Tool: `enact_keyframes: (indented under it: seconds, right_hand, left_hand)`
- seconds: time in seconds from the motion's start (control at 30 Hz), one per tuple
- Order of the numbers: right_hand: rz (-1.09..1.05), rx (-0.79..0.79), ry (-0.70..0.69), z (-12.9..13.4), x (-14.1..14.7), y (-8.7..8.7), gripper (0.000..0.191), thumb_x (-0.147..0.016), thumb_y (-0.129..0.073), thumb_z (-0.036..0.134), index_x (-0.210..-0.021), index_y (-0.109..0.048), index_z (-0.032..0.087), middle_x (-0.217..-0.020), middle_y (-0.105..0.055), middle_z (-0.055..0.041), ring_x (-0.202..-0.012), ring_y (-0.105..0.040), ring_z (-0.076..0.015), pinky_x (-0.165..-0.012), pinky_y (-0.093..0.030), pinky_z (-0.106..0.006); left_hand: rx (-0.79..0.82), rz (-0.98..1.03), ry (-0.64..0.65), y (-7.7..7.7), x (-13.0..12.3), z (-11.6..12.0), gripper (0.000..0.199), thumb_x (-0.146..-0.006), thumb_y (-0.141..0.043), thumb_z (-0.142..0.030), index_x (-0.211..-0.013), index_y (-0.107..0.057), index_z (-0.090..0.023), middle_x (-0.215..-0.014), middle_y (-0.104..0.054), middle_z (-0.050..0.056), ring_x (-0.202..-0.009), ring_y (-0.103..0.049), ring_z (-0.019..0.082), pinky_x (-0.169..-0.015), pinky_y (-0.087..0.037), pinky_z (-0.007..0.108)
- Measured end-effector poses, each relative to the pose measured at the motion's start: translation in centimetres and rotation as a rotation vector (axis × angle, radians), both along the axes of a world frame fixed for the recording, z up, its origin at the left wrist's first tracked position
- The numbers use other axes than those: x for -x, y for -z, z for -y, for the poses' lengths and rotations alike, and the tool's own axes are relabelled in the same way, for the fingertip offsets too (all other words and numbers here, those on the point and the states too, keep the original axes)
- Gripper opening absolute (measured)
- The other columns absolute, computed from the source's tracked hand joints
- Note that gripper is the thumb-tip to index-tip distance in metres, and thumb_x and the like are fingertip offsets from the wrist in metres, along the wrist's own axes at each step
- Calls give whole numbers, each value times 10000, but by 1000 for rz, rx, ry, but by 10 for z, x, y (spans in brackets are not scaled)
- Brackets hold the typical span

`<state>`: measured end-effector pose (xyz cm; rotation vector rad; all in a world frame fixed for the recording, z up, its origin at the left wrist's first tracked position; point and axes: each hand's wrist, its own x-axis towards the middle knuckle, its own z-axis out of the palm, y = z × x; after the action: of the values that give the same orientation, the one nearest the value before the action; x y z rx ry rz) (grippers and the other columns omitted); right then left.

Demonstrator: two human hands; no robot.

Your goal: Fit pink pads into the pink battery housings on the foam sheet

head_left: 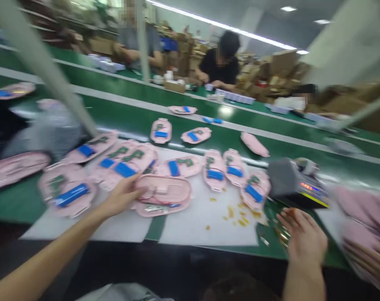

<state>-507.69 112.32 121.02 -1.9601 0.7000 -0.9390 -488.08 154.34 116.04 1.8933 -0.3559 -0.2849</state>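
Note:
My left hand point(124, 196) grips the left end of a pink plastic shell point(174, 188), thumb on top. Directly below that shell lies another pink shell point(161, 210), partly covered, with a bit of circuit board and blue showing. My right hand point(306, 234) is at the right, its fingers curled and pinched together; what they hold, if anything, is blurred. Beside those fingers is a shiny gold-coloured item point(281, 232) I cannot name. Just beyond stands a grey tape dispenser point(284, 179) with a lit red display.
Several pink shells with blue batteries and green boards point(72, 194) lie around the white sheets point(190, 232). Small amber tape pieces point(242, 219) are scattered there. At far right, another person's hand point(368, 259) touches stacked pink shells point(359, 205). A slanted post point(61, 79) stands left.

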Motion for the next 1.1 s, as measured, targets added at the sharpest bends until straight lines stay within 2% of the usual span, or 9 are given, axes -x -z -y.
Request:
enact_keyframes:
  seconds: [0.1,0.2,0.3,0.53,0.63,0.73,0.83,0.97,1.1]
  right_hand:
    - [-14,-60,-321,-102,-65,8,258,-831,-664,450,-813,-618,197,-860,-679,-57,-805,-661,-204,-754,-574,-380]
    - [-195,235,-869,-189,-125,-2,172,-921,-578,350,-843,-645,212,-1120,-658,-80,-1072,-618,-222,-933,-514,-396]
    - [-360,550,-1115,-233,-167,0,188,-958,-494,274,-838,-622,204,-1233,-600,-91,-1154,-564,-232,-938,-496,-395]
    - [-407,884,-1017,-255,-178,18,157,-909,-524,236,-795,-626,204,-1089,-635,-96,-1006,-583,-231,-792,-491,-344]
    - [-425,851,-855,-260,-177,16,177,-831,-626,295,-688,-580,202,-947,-664,-81,-892,-607,-222,-722,-467,-325]
    - [-606,686,-707,-253,-185,9,311,-724,-724,433,-644,-523,210,-733,-643,-28,-688,-591,-196,-613,-418,-305]
    - [-735,516,-765,-239,-196,1,289,-690,-711,406,-680,-497,212,-654,-615,20,-613,-576,-165,-601,-415,-281]
    - [-603,413,-880,-231,-193,-3,221,-717,-672,350,-741,-502,211,-706,-638,13,-684,-619,-168,-674,-480,-294]
    - [-333,580,-924,-232,-151,0,101,-851,-544,255,-922,-595,203,-831,-677,-45,-765,-650,-183,-741,-521,-313]
  left_hand:
    - [201,-237,100,-2,-3,2,355,-723,-706,-422,-936,-644,-145,-867,-680,40,-790,-626,217,-694,-523,287]
    - [341,-318,127,4,-2,-2,360,-738,-698,-380,-1003,-640,-143,-879,-671,45,-793,-625,203,-693,-516,282]
    - [395,-291,123,8,3,-5,352,-753,-673,-345,-1034,-652,-134,-852,-653,42,-764,-605,190,-662,-493,267]
    - [420,-178,101,23,2,-10,310,-801,-596,-273,-1068,-663,-129,-918,-677,58,-845,-610,212,-716,-485,276]
    - [365,-132,97,27,3,-12,289,-810,-574,-249,-1058,-663,-131,-870,-671,40,-797,-605,200,-704,-476,272]
    - [321,-103,95,27,7,-14,255,-821,-555,-229,-1037,-657,-139,-844,-655,32,-771,-608,196,-666,-466,264]
    - [270,-70,47,25,11,-13,264,-803,-577,-186,-1057,-636,-147,-969,-673,53,-869,-631,220,-737,-482,287]
    - [225,2,30,24,9,-12,229,-855,-617,-278,-1046,-640,-154,-991,-688,63,-919,-644,229,-793,-493,295]
    - [40,237,266,24,9,-23,298,-962,-460,-328,-1102,-659,-156,-929,-712,78,-834,-669,213,-774,-514,285]
